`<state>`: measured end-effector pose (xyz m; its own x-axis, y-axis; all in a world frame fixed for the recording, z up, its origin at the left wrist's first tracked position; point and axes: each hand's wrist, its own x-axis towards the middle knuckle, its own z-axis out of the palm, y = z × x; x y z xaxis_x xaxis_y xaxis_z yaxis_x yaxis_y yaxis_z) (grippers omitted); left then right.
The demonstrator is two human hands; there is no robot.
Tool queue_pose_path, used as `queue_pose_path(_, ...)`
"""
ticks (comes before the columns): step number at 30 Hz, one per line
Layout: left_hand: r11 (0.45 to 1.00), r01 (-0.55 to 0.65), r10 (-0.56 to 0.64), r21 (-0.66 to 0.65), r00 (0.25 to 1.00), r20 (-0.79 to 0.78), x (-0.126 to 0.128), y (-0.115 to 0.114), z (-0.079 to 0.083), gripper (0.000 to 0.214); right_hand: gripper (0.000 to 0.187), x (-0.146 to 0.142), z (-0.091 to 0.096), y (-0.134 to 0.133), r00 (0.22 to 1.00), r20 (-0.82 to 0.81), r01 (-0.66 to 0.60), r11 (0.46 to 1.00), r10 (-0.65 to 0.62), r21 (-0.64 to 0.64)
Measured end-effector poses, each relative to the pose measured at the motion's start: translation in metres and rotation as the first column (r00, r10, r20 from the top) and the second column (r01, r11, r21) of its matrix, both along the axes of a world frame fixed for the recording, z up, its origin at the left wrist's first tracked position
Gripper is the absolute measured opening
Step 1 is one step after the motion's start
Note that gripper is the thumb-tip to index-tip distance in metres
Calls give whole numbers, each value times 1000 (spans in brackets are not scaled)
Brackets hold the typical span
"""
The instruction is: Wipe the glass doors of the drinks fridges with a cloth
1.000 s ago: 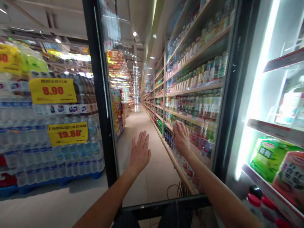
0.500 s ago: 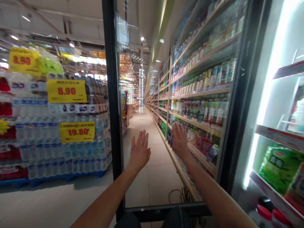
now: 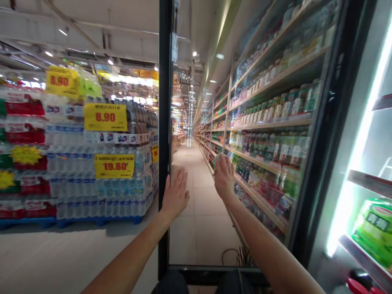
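"Since the glass door (image 3: 196, 237) fills the middle of the view, where do the hands stand against it?"

"Both in its lower half. The left hand (image 3: 175, 192) is at the left edge, partly over the upright of the black frame (image 3: 164, 122), with fingers straight and nothing visible in it. The right hand (image 3: 224, 175) is nearer the pane's middle, fingers stretched upward."

"Does the right one hold anything?"

"I can't tell. A pale patch shows at its fingertips, perhaps a cloth, perhaps a reflection. Nor can I tell whether either palm touches the glass."

"How would the door handle?"

"Stiff and fairly heavy, I'd judge, but swinging easily if it's hinged. Glass is slippery and could crack under a knock, so the frame's upright looks the better grip; the pane suits only a flat palm."

"And around it?"

"Beyond the right edge, a lit cabinet, with a green pack (image 3: 374, 230) on a shelf (image 3: 361, 254). Beyond the left edge, stacked bottles (image 3: 73, 185) on blue pallets (image 3: 102, 221), with yellow price signs (image 3: 105, 117) on them."
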<state>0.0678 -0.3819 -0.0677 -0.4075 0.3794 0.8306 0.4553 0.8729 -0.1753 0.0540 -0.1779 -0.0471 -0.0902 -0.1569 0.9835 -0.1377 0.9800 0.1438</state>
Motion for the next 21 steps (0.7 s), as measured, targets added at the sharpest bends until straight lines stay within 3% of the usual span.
queue_pose_path(2, 1000, -2, 2, 14, 1000, -23, 2, -10, 2, 61, 51, -2, 7, -7, 998, -53, 20, 995, -25, -95)
queue_pose_path(3, 1000, 0, 0, 23, 999, -35, 3, -13, 2, 61, 51, -2, 6, -13, 999, -41, 15, 997, -18, -74)
queue_pose_path(5, 999, 5, -2, 42, 998, -59, 6, -18, 2, 59, 49, -3, -1, -31, 999, 22, -32, 995, 30, 92)
queue_pose_path(7, 998, 6, -1, 59, 997, -82, 6, -23, 2, 58, 47, -3, -10, -48, 993, 99, -92, 955, 67, 282)
queue_pose_path(9, 998, 2, 5, 70, 995, -103, 5, -28, 2, 58, 47, -4, -10, -59, 990, 121, -115, 927, 76, 357)
queue_pose_path(14, 996, -10, 22, 92, 991, -131, -1, -42, 3, 61, 44, -11, 17, -68, 999, 14, -43, 992, 42, 121)
queue_pose_path(16, 994, -10, 25, 112, 990, -139, -2, -45, 3, 62, 44, -13, 15, -75, 998, 45, -60, 988, 54, 145)
queue_pose_path(18, 992, -6, 25, 125, 989, -146, -3, -47, 3, 63, 44, -15, 5, -84, 988, 131, -120, 946, 84, 302)
queue_pose_path(21, 991, -7, 27, 130, 988, -153, -4, -49, 5, 62, 42, -17, -4, -94, 971, 218, -200, 824, 95, 531)
